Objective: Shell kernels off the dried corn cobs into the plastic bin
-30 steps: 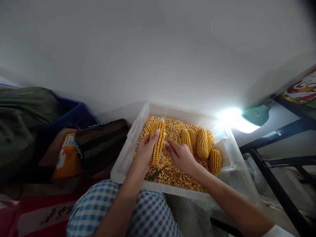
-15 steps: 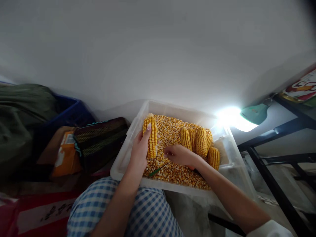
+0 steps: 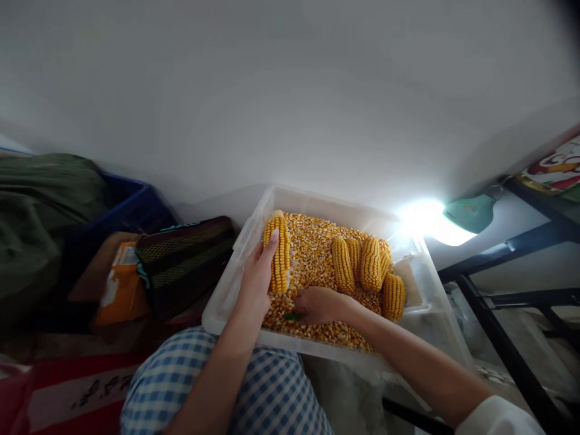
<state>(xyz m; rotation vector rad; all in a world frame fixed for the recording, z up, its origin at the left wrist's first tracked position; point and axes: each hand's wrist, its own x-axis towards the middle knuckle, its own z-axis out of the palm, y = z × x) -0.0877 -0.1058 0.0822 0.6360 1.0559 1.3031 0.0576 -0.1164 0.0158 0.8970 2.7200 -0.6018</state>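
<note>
My left hand (image 3: 259,272) is wrapped round a yellow corn cob (image 3: 280,254), held upright at the left side of the plastic bin (image 3: 222,311), thumb on its kernels. Low over the loose corn kernels (image 3: 312,241), my right hand (image 3: 319,304) has its fingers curled round a thin green-handled tool (image 3: 292,316). Only the green end shows; the hand hides the rest. Several more whole cobs (image 3: 370,264) lie on the kernels to the right of that hand.
A bright lamp with a green base (image 3: 469,214) hangs beside the bin's right end, near a black metal frame (image 3: 493,332). To the left are a dark mesh bag (image 3: 185,260), an orange package (image 3: 122,284) and a blue crate (image 3: 131,202). A wall rises behind.
My right hand has moved down and slightly left onto the green-handled tool, which lay uncovered on the kernels before, and has closed on it. My left hand still holds the cob.
</note>
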